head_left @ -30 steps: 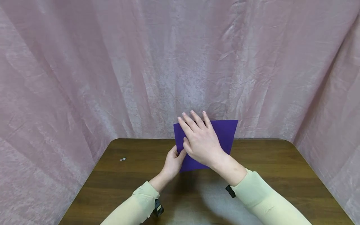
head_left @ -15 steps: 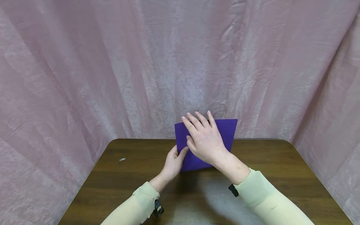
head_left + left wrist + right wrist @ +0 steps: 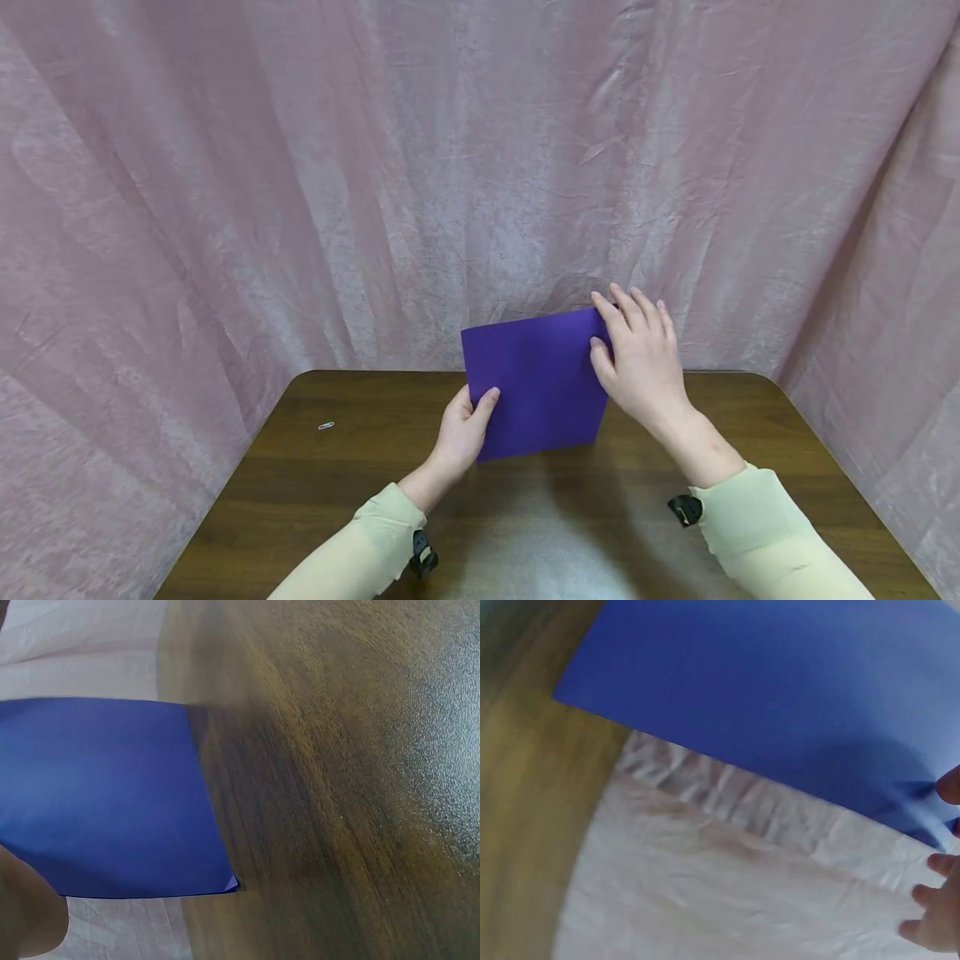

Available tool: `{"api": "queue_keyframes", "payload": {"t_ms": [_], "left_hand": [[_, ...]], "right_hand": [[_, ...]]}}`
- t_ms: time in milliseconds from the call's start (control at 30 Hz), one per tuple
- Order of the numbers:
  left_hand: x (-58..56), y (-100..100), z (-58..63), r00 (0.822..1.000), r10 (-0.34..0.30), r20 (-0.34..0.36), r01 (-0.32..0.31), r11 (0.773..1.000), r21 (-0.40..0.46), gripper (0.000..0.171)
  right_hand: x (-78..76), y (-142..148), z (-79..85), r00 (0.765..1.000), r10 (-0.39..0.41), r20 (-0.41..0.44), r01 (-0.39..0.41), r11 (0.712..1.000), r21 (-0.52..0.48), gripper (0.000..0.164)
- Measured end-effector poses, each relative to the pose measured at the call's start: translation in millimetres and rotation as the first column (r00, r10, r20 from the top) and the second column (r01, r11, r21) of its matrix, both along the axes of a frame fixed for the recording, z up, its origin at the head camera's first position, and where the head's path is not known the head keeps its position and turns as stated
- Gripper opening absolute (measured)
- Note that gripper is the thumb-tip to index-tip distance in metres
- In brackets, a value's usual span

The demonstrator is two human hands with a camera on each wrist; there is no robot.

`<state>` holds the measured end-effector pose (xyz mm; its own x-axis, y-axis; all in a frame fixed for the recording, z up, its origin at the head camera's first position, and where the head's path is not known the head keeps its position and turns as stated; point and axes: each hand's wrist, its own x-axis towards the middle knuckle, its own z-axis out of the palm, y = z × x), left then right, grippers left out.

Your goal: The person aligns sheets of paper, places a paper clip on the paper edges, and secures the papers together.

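A sheet of purple paper point(image 3: 536, 387) is held up above the table, its face toward the head camera. My left hand point(image 3: 459, 429) pinches its left edge, thumb in front. At the upper right corner my right hand point(image 3: 643, 362) holds the sheet, thumb in front and the other fingers reaching past the top edge. In the right wrist view the paper point(image 3: 765, 690) looks bluer and creases beside the thumb point(image 3: 949, 786). A small lighter flap shows at one corner of the paper point(image 3: 112, 802) in the left wrist view.
A small paper clip point(image 3: 326, 426) lies on the brown wooden table point(image 3: 360, 475), left of the hands. Pink curtains point(image 3: 450, 167) hang behind the table and at its sides. Dark bands point(image 3: 423, 554) sit on both wrists.
My right hand has moved from the middle of the paper to its upper right corner, uncovering the sheet. The paper's right side has turned and tilts slightly upward. My left hand keeps its hold.
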<state>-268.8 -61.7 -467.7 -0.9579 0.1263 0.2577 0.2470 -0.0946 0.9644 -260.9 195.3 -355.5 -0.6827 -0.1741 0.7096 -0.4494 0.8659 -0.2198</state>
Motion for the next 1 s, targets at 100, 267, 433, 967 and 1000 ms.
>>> {"api": "queue_keyframes", "payload": {"t_ms": [100,267,433,967,1000], "left_hand": [[0.5,0,0.8,1.000,0.004,0.001,-0.004,1.000,-0.007,0.031],[-0.5,1,1.4,1.000,0.005,0.002,-0.005,1.000,-0.012,0.032],[-1.0,2,1.3,1.000,0.010,0.006,-0.011,1.000,0.005,0.030],[-2.0,1,1.4,1.000,-0.003,0.015,0.003,1.000,0.022,0.031],[-2.0,1,2.1,1.000,0.000,0.016,0.000,1.000,0.018,0.031]], "right_hand": [[1.5,6,-6.2,0.982,0.068,0.176,-0.034,0.982,-0.188,0.066],[5.1,2,-18.9,0.913,0.307,0.268,-0.113,0.823,-0.557,0.079],[5.7,-6,-42.3,0.884,0.420,0.205,-0.136,0.650,-0.747,0.073],[17.4,-13,-104.6,0.826,0.408,0.389,0.127,0.537,-0.834,0.028],[17.8,-14,-104.7,0.829,0.405,0.386,0.127,0.536,-0.835,0.028]]}}
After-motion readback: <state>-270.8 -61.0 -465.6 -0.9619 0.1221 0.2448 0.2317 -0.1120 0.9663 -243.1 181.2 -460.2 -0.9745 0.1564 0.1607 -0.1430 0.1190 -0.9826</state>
